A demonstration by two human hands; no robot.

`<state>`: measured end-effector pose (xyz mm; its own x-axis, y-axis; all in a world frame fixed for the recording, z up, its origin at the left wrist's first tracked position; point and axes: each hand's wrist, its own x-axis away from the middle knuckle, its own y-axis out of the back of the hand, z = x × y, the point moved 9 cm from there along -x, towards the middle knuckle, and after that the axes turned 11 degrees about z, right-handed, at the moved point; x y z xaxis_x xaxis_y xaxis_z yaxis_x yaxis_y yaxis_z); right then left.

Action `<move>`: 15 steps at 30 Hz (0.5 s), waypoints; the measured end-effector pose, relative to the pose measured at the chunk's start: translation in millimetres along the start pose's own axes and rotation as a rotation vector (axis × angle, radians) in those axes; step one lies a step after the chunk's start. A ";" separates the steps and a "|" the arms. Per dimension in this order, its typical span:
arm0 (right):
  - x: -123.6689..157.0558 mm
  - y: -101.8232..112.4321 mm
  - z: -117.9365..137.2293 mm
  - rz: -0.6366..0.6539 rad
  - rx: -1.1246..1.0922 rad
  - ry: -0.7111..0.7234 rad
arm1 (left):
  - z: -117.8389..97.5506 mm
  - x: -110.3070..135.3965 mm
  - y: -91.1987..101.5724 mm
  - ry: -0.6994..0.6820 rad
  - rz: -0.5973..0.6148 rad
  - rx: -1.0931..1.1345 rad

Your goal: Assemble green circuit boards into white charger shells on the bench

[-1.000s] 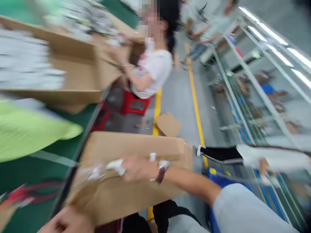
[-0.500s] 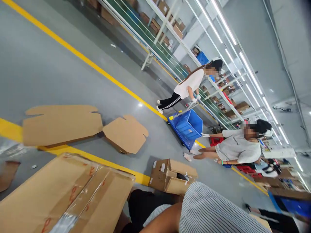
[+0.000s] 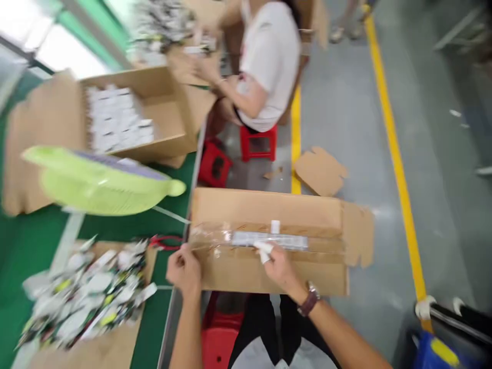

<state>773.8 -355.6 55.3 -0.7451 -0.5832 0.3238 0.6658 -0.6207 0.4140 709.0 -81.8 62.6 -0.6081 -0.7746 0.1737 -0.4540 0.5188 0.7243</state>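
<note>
A long taped cardboard box lies across in front of me, above my lap. My right hand rests on its top, white-covered fingertips stretched out onto the strip of clear tape along the middle seam. Beside those fingertips is a shiny greyish patch on the tape. My left hand is closed at the box's left end, by the table edge; whatever its curled fingers hold is too small and blurred to make out. Red-handled pliers lie on the table just beyond it.
On the green table at left are a pile of small white parts, a lime-green fan-like object and an open carton of white pieces. A co-worker sits ahead on a red stool. Flat cardboard lies on the floor.
My view has swung from the aisle, with people around a blue trolley, to the green table. The long box and both my hands are now in sight.
</note>
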 end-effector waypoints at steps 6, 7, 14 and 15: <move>-97.6 -19.8 66.8 0.416 0.638 0.216 | 58.5 7.9 21.1 0.164 -0.245 0.183; -104.5 -32.8 76.2 0.491 0.723 0.227 | 59.9 8.4 18.7 0.167 -0.241 0.226; -121.9 -99.2 107.7 0.773 0.981 0.242 | 70.0 5.6 16.4 0.186 -0.207 0.394; -120.2 -101.4 107.8 0.782 1.002 0.245 | 69.8 6.9 18.4 0.182 -0.213 0.409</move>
<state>791.5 -166.2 66.1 -0.0760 -0.7574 0.6485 0.5189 0.5253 0.6744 650.9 -52.3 30.5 -0.3666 -0.9107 0.1902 -0.7964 0.4129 0.4419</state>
